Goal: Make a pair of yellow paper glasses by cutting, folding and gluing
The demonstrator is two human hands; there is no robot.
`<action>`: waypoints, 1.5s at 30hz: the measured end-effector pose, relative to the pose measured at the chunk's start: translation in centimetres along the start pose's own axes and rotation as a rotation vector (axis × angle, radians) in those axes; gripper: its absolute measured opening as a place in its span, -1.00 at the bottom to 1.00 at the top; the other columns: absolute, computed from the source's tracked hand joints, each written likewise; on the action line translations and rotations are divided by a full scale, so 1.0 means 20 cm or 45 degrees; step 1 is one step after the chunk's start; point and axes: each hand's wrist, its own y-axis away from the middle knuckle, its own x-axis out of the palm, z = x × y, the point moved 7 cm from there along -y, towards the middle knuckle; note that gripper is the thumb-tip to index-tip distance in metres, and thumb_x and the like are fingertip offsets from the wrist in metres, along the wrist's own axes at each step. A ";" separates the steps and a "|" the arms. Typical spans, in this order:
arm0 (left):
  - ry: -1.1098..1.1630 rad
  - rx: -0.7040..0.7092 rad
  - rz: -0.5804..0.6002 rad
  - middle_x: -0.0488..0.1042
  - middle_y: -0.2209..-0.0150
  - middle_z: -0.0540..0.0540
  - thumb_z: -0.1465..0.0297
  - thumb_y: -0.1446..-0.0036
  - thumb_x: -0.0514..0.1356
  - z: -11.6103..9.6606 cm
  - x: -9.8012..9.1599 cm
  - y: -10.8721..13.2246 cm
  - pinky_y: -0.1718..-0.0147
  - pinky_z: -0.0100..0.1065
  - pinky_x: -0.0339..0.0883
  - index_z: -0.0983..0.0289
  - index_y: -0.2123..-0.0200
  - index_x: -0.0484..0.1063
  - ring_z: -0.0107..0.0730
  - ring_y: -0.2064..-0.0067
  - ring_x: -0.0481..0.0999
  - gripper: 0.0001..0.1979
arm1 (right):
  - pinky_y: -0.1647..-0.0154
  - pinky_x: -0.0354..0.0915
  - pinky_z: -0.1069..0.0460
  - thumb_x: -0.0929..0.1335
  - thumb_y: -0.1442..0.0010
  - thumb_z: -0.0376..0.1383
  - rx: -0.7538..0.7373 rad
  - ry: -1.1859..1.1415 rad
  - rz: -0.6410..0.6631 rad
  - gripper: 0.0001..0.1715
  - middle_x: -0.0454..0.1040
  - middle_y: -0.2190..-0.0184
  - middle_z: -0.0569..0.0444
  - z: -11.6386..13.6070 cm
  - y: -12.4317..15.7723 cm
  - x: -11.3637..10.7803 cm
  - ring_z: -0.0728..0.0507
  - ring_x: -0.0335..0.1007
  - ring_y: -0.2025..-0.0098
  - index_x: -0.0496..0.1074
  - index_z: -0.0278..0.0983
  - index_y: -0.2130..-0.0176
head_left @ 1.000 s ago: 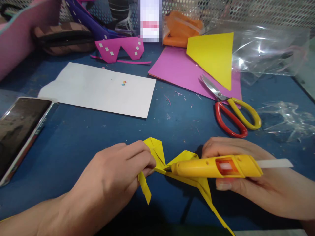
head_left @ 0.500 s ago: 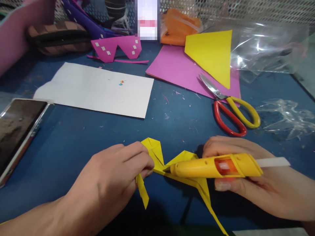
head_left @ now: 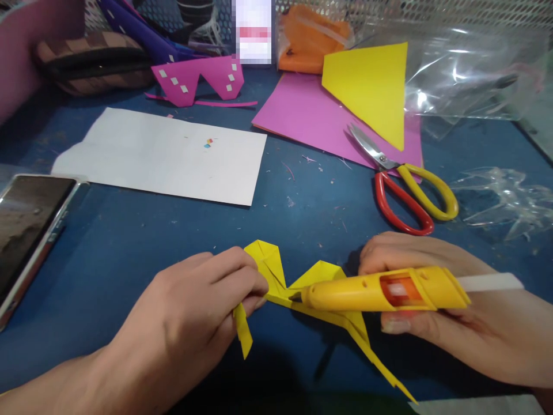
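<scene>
Low in the head view, my left hand (head_left: 203,311) pinches the left end of a pair of folded yellow paper glasses (head_left: 317,314). One short arm of the glasses hangs below my fingers, and a longer one slants down to the right. My right hand (head_left: 466,328) is closed around a yellow hot glue gun (head_left: 354,293), whose back end holds a white glue stick (head_left: 492,282). The dark nozzle touches or nearly touches the paper at the bridge between the two lens shapes. Whether any glue is coming out, I cannot tell.
Scissors (head_left: 400,173) with red and yellow handles lie on pink paper (head_left: 294,115) beside a yellow sheet (head_left: 371,86). A white sheet (head_left: 164,167), a phone (head_left: 34,213), pink paper glasses (head_left: 190,86), a brown case (head_left: 95,60) and clear plastic (head_left: 462,86) surround the work.
The view has shifted slightly. Both hands keep their grips, and the nozzle stays at the bridge of the yellow paper glasses. The long arm's tip now points further right.
</scene>
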 end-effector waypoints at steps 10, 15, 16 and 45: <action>-0.038 0.003 0.002 0.51 0.32 -0.03 0.48 -0.28 0.10 -0.01 -0.02 -0.02 0.44 -0.32 0.31 0.17 0.26 0.48 -0.38 0.40 0.45 -0.83 | 0.37 0.34 0.05 0.34 -0.31 -0.20 -0.013 -0.088 -0.017 -0.90 0.44 0.32 0.12 0.00 -0.01 -0.01 -0.07 0.40 0.31 0.34 -0.17 0.23; -0.056 0.017 0.003 0.51 0.31 -0.03 0.47 -0.29 0.09 -0.01 -0.01 -0.02 0.44 -0.33 0.31 0.16 0.25 0.48 -0.38 0.40 0.45 -0.82 | 0.40 0.32 0.05 0.34 -0.31 -0.19 -0.020 -0.079 -0.010 -0.88 0.43 0.35 0.15 0.00 -0.01 -0.01 -0.06 0.38 0.35 0.33 -0.16 0.24; -0.057 0.016 -0.003 0.51 0.31 -0.03 0.46 -0.30 0.08 -0.01 -0.01 -0.01 0.44 -0.33 0.31 0.16 0.25 0.48 -0.38 0.40 0.45 -0.82 | 0.39 0.33 0.04 0.34 -0.31 -0.18 -0.019 -0.064 -0.014 -0.88 0.44 0.35 0.15 0.00 -0.01 -0.02 -0.07 0.39 0.35 0.33 -0.15 0.23; -0.072 -0.008 -0.003 0.54 0.24 -0.04 0.36 -0.32 0.07 0.02 0.01 0.01 0.44 -0.31 0.32 0.07 0.17 0.43 -0.33 0.33 0.52 -0.86 | 0.44 0.38 0.02 0.29 -0.34 -0.04 0.080 0.086 0.056 -0.73 0.48 0.31 0.10 -0.10 0.08 -0.13 -0.09 0.42 0.39 0.40 -0.15 0.28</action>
